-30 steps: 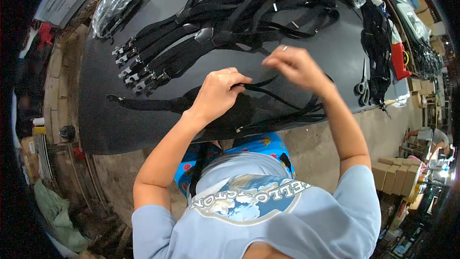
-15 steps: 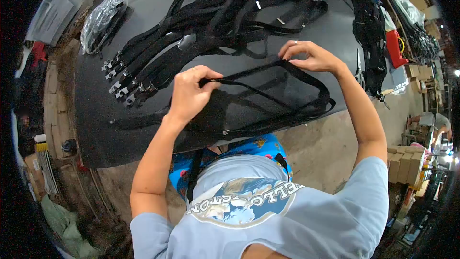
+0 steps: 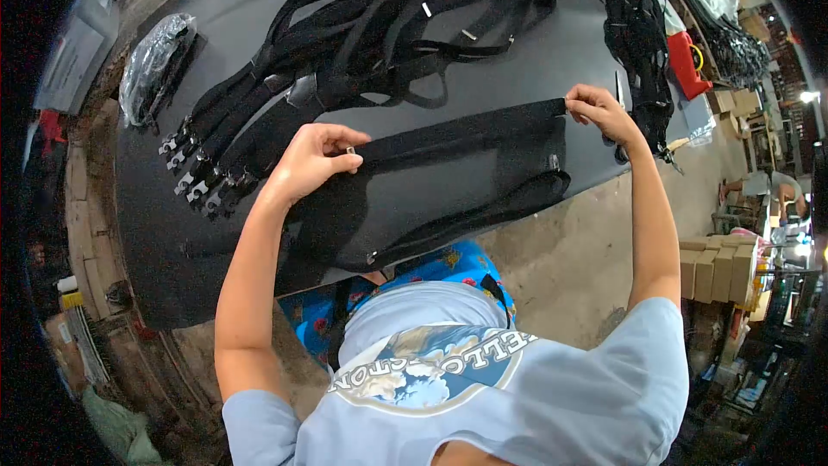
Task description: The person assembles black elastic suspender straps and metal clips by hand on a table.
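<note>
A wide black strap (image 3: 466, 129) is stretched out across the dark table in front of me, doubled over along its length. At its left end my left hand (image 3: 312, 160) pinches it between thumb and fingers, beside a small silvery metal piece (image 3: 351, 151). My right hand (image 3: 604, 114) has its fingertips closed on the strap's right end. Closer to my body, another length of black strap (image 3: 483, 216) lies looped along the table edge. Beyond my hands is a large heap of black straps (image 3: 371, 43), with metal clips (image 3: 194, 190) grouped at its left end.
A clear plastic-wrapped bundle (image 3: 155, 69) lies at the table's left. Scissors (image 3: 621, 95) and another black strap pile (image 3: 634, 43) sit by the right edge, near a red container (image 3: 687, 65). Cardboard boxes (image 3: 720, 267) are stacked beyond, with another person farther off.
My hands have moved apart, the right one outward to the right. The strap between them was slack and looped; now it is drawn out straight. The camera view has shifted slightly.
</note>
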Demonstrator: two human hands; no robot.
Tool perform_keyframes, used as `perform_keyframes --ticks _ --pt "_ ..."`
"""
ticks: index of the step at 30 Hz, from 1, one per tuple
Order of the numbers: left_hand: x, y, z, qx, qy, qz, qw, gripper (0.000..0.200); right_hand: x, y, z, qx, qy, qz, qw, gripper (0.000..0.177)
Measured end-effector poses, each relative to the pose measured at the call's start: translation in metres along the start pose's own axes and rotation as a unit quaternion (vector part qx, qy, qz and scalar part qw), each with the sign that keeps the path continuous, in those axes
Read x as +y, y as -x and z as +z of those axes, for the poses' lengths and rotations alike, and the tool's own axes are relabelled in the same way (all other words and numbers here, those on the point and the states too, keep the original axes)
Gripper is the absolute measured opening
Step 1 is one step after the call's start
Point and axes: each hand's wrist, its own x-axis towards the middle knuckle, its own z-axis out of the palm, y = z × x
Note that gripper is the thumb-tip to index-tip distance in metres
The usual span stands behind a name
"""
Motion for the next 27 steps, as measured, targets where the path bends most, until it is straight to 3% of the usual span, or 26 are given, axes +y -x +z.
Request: perform_keyframes --ticks 2,4,8,11,12,14,15,16,18,20,22,24,26,27 --pt "0.003 -0.004 -0.005 -0.029 -0.013 0.011 0.999 0.037 0.006 -0.004 0.006 -0.004 0.011 0.023 1.0 0.014" --pt "0.006 -0.007 -0.01 -0.087 0.044 -0.053 0.994 0.039 0.004 -0.007 0.012 -0.006 0.025 0.045 0.999 0.016" --pt "0.023 -0.008 -0.009 -0.149 0.012 -0.103 0.983 0.026 -0.002 -0.01 0.024 0.028 0.018 0.029 0.999 0.032" --pt "0.02 -0.015 -0.009 -0.186 0.026 -0.097 0.977 0.022 -0.005 -0.02 0.039 0.203 -0.019 0.107 0.973 0.048" --pt "0.022 -0.016 -0.008 -0.19 0.025 -0.092 0.977 0.022 -0.005 -0.023 0.045 0.209 -0.017 0.107 0.972 0.048" --pt "0.028 -0.016 0.0 -0.187 0.002 -0.09 0.978 0.024 -0.004 -0.026 0.051 0.274 0.134 0.034 0.952 0.057" --pt "0.026 -0.016 0.001 -0.17 -0.027 -0.081 0.982 0.038 -0.001 -0.027 0.054 0.299 0.145 0.009 0.943 0.058" --pt "0.036 -0.01 0.004 -0.147 -0.07 -0.067 0.984 0.039 0.002 -0.029 0.055 0.322 0.158 -0.016 0.933 0.06" --pt "0.049 0.004 0.01 -0.089 -0.128 -0.074 0.985 0.041 0.003 -0.028 0.05 0.356 0.236 0.017 0.904 0.057" --pt "0.061 0.018 0.014 -0.13 -0.073 -0.062 0.987 0.044 -0.001 -0.029 0.05 0.419 0.331 -0.02 0.845 0.05" --pt "0.074 0.036 0.023 -0.105 -0.127 -0.002 0.986 0.041 0.001 -0.032 0.046 0.395 0.345 -0.002 0.852 0.044" --pt "0.08 0.054 0.024 -0.082 -0.127 0.025 0.988 0.04 0.025 -0.043 0.024 0.471 0.467 -0.043 0.748 0.043" --pt "0.076 0.069 0.016 -0.017 -0.226 0.157 0.961 0.037 0.059 -0.043 -0.016 0.437 0.609 -0.078 0.658 0.043" --pt "0.074 0.076 0.009 -0.007 -0.239 0.155 0.959 0.035 0.049 -0.033 -0.016 0.471 0.605 -0.076 0.637 0.043"
